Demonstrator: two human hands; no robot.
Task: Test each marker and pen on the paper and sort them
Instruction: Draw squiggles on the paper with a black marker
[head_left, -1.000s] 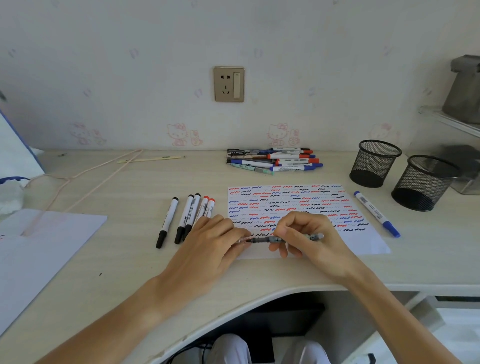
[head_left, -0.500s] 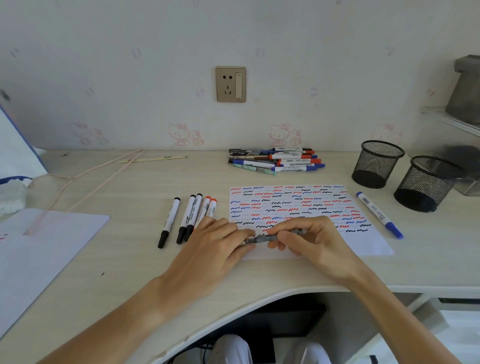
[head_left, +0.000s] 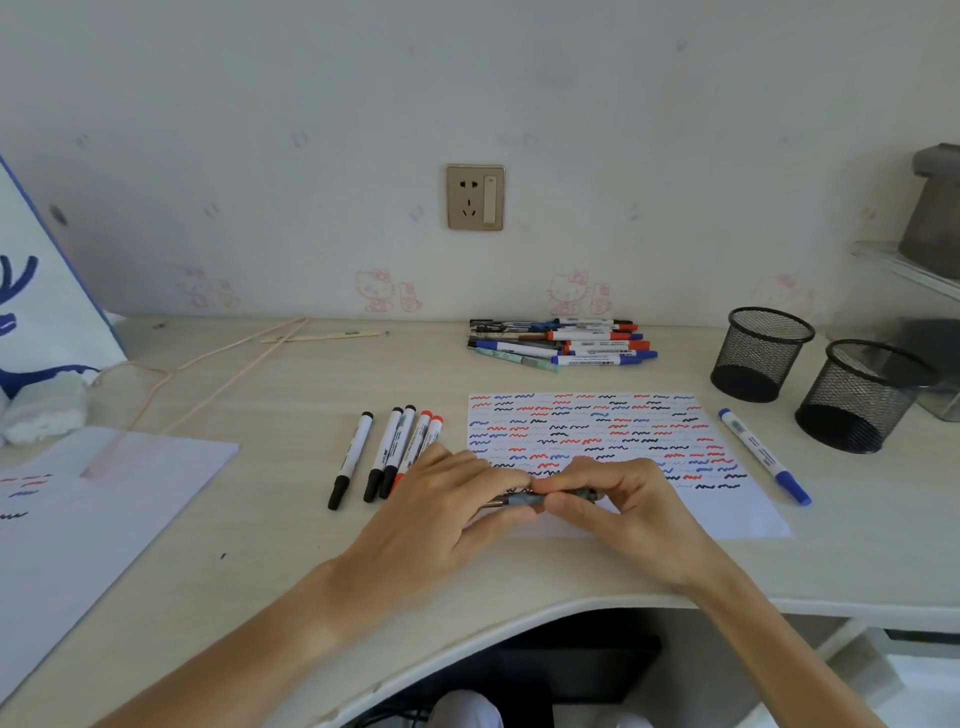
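Pen (head_left: 524, 500) held level over the near edge of the paper (head_left: 748, 519), long axis running 9 to 3 o'clock. I see my left hand (head_left: 441, 499) pinching its 9 o'clock end and my right hand (head_left: 623, 501) curled around the 3 o'clock half, fingers meeting mid-barrel. Both hands are equally near. I judge the next move a pull or push along that axis. Sorted markers (head_left: 389, 452) lie at 9 o'clock, untested pile (head_left: 561, 344) at 12, cups (head_left: 758, 353) at 2.

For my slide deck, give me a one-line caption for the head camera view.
Both hands, left and right, grip a grey pen over the squiggle-covered test paper.
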